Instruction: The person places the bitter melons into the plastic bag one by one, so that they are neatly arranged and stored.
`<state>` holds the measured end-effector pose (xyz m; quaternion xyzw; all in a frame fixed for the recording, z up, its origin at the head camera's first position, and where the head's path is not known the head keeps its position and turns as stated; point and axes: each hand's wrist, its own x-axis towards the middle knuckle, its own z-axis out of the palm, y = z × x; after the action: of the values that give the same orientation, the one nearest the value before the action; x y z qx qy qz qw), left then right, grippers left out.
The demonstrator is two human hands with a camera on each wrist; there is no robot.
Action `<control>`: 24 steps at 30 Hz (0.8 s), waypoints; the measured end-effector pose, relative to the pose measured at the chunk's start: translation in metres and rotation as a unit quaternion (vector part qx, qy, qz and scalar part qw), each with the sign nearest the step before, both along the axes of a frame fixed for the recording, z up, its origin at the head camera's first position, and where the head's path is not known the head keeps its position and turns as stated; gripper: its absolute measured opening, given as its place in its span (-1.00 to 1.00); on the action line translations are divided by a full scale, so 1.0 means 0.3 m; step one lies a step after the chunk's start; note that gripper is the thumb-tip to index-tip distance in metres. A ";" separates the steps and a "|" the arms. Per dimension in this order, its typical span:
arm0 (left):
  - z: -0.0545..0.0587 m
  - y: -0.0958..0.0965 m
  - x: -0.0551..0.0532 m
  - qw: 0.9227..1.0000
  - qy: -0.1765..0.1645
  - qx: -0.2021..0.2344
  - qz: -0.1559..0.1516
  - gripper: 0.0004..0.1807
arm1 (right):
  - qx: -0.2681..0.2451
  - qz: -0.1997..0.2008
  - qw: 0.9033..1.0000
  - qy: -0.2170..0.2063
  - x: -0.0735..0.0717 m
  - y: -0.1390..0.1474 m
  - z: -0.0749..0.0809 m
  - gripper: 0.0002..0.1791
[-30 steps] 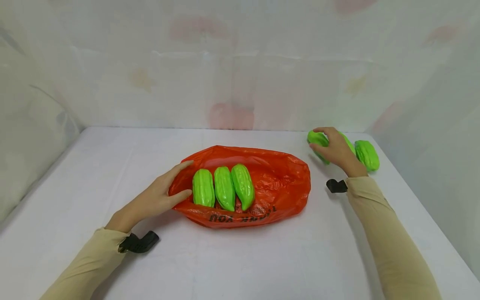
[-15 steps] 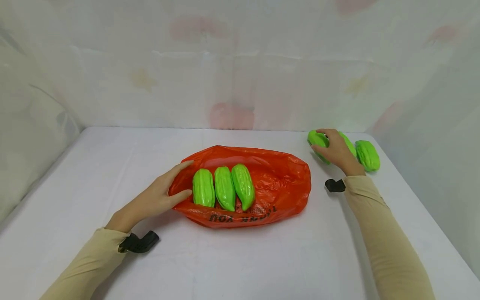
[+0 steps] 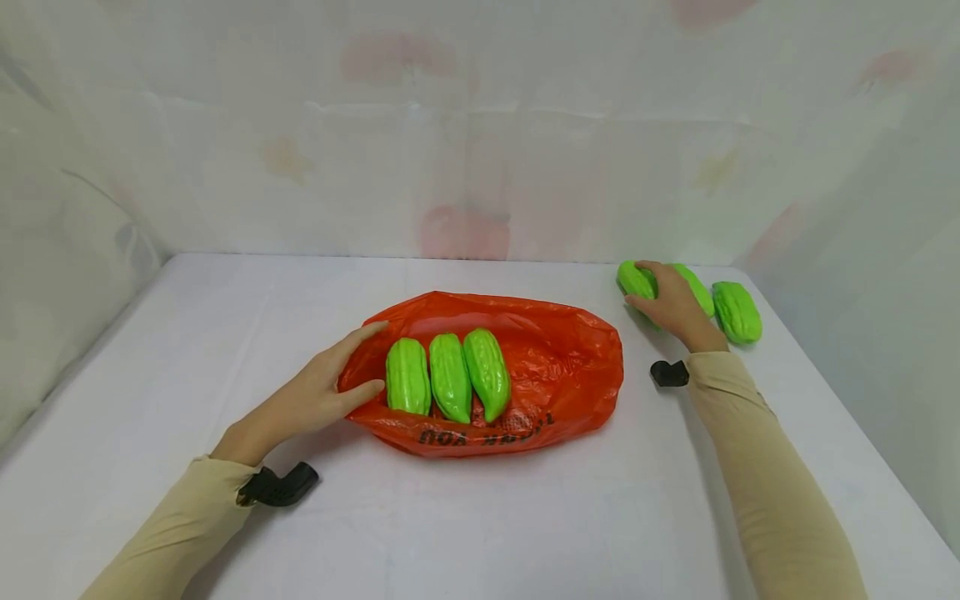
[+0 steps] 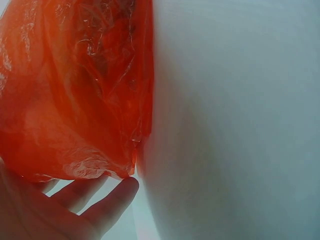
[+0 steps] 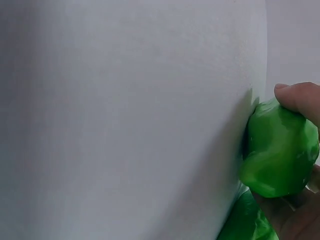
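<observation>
In the head view a red plastic bag [image 3: 562, 358] lies with its mouth spread upward. Inside its left half three green ridged bitter melons [image 3: 450, 379] lie side by side. My left hand [image 3: 326, 387] holds the bag's left end, thumb at the front rim and fingers at the back. Seen from the left wrist, some fingertips [image 4: 120, 197] reach under the bag's end. At the back right, my right hand [image 3: 675, 308] grips another bitter melon [image 5: 280, 150], with thumb and fingers on opposite sides of it.
Right beside the held one, a second bitter melon [image 3: 695, 287] is partly hidden behind the right hand. A third [image 3: 737, 312] lies near the right edge of the white table [image 3: 480, 525]. A pale patterned cloth [image 3: 360, 167] hangs behind the table.
My right hand has shifted slightly and its fingers have closed around the leftmost of the bitter melons at the back right. My left hand and the bag stay as they were.
</observation>
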<state>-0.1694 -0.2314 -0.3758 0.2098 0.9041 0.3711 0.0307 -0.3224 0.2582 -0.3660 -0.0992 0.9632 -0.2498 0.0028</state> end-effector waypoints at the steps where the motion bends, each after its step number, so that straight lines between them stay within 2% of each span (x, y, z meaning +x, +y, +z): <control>1: 0.000 0.000 0.000 1.000 0.000 0.000 0.000 -0.22 | 0.001 0.000 1.000 0.001 0.001 0.001 0.000 -0.27; 15: 0.000 -0.002 0.002 1.000 -0.008 0.006 -0.002 -0.22 | 0.004 0.000 1.000 0.008 0.012 -0.007 0.004 -0.27; 24: 0.000 -0.001 0.002 1.000 0.004 0.002 -0.004 -0.24 | -0.003 0.013 1.000 0.022 0.029 -0.022 0.023 -0.29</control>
<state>-0.1688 -0.2318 -0.3757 0.2144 0.9026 0.3723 0.0284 -0.3138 0.2516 -0.3590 -0.1175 0.9608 -0.2508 -0.0151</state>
